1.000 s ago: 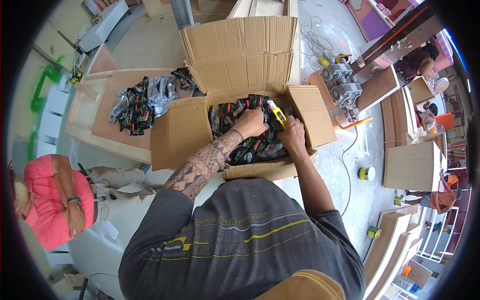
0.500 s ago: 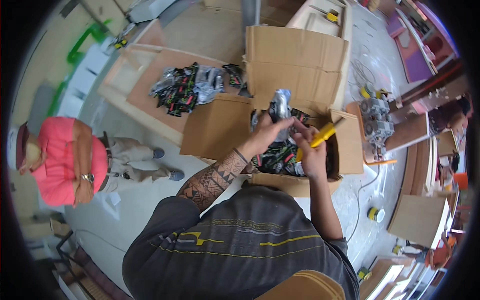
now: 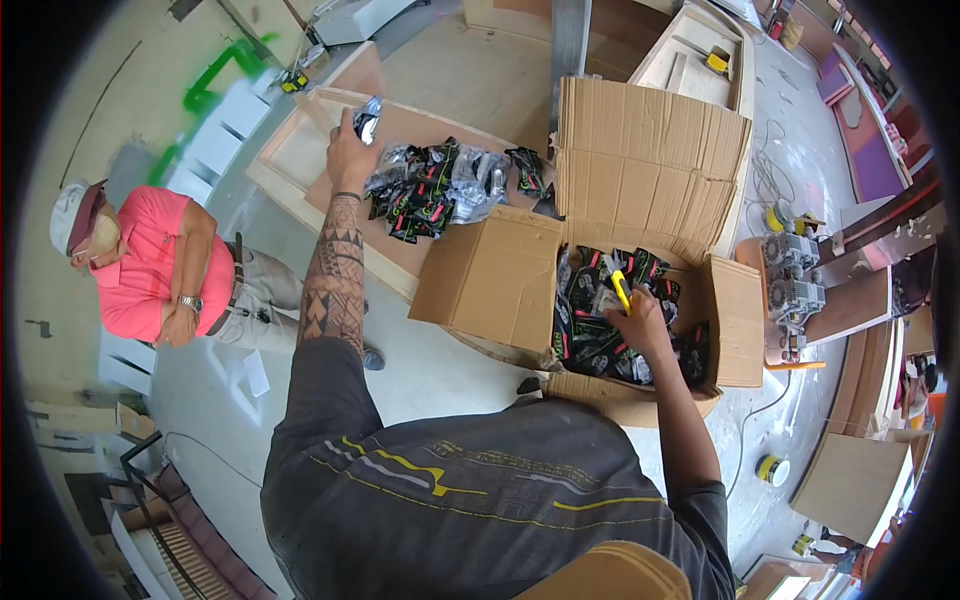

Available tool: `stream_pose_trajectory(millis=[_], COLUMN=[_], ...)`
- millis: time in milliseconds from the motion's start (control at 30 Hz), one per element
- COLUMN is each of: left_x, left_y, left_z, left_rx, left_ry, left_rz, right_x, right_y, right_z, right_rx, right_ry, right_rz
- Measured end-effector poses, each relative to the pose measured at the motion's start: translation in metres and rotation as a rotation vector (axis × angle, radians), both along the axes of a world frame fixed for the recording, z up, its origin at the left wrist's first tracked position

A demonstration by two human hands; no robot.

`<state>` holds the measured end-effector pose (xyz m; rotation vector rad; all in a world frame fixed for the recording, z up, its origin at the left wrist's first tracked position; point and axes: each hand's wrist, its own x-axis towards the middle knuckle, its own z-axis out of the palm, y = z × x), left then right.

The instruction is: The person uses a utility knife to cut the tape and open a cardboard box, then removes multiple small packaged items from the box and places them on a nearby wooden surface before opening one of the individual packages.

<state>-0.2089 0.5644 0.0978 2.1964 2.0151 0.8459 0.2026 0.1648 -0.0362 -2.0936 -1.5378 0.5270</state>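
My left hand point(image 3: 352, 158) is stretched out to the far left, its fingers closed round a shiny silver plastic packet point(image 3: 369, 122). Just right of it, a pile of black and silver packets point(image 3: 430, 185) lies on a wooden panel point(image 3: 318, 118). My right hand point(image 3: 642, 328) grips a yellow utility knife point(image 3: 621, 291), low over the open cardboard box point(image 3: 650, 170). Many black packets point(image 3: 590, 340) with green and red print fill the box, and my right fingers are close above or among them; contact is hard to tell.
A person in a pink shirt point(image 3: 155, 255) stands at the left with folded arms. Box flaps point(image 3: 490, 275) spread outward. A metal post point(image 3: 569, 45) rises behind the box. Right of it are a grey machine point(image 3: 793, 275), a cable on the floor and a small can point(image 3: 771, 470).
My left hand has carried the silver packet from above the box out to the far left, beside the pile. My right hand, with the knife, has parted from it and is lower over the box.
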Motion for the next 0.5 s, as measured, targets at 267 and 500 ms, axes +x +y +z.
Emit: stream_pose_trajectory(millis=[267,500], left_x=[-0.118,0.0], left_y=[0.116,0.042], left_z=[-0.149,-0.093], left_rx=[-0.53,0.18], left_ry=[-0.093,-0.054], left_rz=[-0.184,-0.052], right_x=[-0.021,-0.035], right_y=[0.021,0.033], right_z=[-0.005,-0.004], right_rx=[-0.004,-0.013], right_ry=[-0.074,-0.203], right_rz=[-0.086,-0.218])
